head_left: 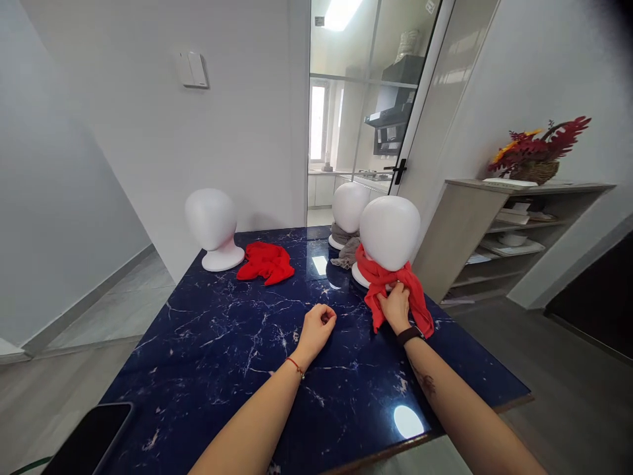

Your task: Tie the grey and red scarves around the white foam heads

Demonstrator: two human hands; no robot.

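A white mannequin head [390, 231] on the right of the table wears a coral-red scarf [420, 303] around its neck, both ends hanging down in front. My right hand [395, 307] is at the front of that neck, fingers closed on the scarf; the fingertips are partly hidden in the cloth. My left hand [317, 330] rests low over the table, its fingers curled and thumb pressed to them, with nothing visible inside. Behind stands another white mannequin head [349, 206] with a grey scarf [349, 254] at its neck, one end trailing on the table.
At the table's far left stands a bare white mannequin head [211, 221], beside a crumpled bright red cloth [267, 262]. A dark phone [91, 439] lies at the near left corner of the glossy blue table [222, 369]. Beyond are a glass door [366, 86] and a shelf unit [475, 224].
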